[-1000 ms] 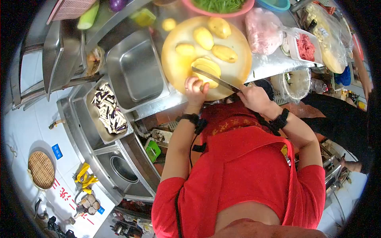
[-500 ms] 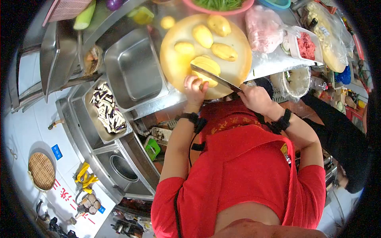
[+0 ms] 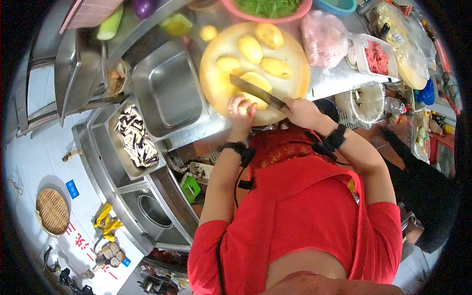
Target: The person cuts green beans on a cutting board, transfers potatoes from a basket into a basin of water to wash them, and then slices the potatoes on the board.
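Observation:
My right hand point(image 3: 303, 113) is closed round the handle of a kitchen knife point(image 3: 258, 91). Its broad blade lies slantwise across a peeled yellow potato point(image 3: 256, 80), which looks cut into on the near side of the round cutting board point(image 3: 295, 93). With curled fingers, my left hand point(image 3: 241, 109) grips the potato's near left edge, close to the blade; the fingertips are partly hidden. Farther back on the board lie several whole peeled potatoes, among them one potato point(image 3: 250, 49) in the middle and another potato point(image 3: 276, 68) at the right.
Left of the board is a steel pan point(image 3: 169, 93), with a tray of eggplant strips point(image 3: 135, 135) beside it. Behind stands a pink basin of greens point(image 3: 268, 17). To the right are a bagged pink item point(image 3: 324, 39) and minced meat point(image 3: 377, 56). Someone's dark-clothed leg point(image 3: 427, 196) shows at right.
My right hand and the knife have shifted left, bringing the blade farther across the potato. My left hand stays at the potato's edge. The dark-clothed person at right has moved.

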### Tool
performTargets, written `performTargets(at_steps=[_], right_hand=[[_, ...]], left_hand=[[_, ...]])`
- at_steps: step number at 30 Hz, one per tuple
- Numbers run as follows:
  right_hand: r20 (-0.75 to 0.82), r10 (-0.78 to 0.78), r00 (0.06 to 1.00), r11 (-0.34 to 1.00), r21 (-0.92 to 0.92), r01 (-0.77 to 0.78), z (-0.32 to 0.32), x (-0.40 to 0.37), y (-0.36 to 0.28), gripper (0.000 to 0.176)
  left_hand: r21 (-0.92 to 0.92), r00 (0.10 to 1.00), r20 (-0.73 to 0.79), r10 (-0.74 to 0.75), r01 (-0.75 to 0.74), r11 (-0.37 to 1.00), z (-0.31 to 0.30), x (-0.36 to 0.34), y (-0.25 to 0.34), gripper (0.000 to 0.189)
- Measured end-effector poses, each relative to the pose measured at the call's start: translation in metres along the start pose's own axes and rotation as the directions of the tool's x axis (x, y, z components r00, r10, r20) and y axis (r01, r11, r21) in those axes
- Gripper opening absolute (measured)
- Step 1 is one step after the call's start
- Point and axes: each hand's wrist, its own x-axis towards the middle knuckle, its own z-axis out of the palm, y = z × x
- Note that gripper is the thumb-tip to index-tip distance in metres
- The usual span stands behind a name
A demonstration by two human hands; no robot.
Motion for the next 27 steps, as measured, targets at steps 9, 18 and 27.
performTargets(at_steps=[9, 18, 27], right_hand=[[-0.048, -0.044, 0.998, 0.996, -0.074, 0.041, -0.021, -0.037, 0.0, 0.022], [0.02, -0.026, 0.999, 0.995, -0.094, 0.028, 0.01, -0.019, -0.007, 0.02], [0.01, 0.047, 0.999, 0.998, -0.029, -0.047, -0.003, -0.018, -0.01, 0.02]], left_hand=[[-0.024, 1.0, -0.021, -0.019, 0.019, 1.0, -0.001, 0.002, 0.005, 0.028], [-0.001, 1.0, -0.014, -0.003, 0.003, 1.0, 0.002, 0.0, 0.003, 0.029], [0.001, 1.0, -0.021, -0.012, 0.012, 1.0, -0.001, 0.002, 0.004, 0.029]])
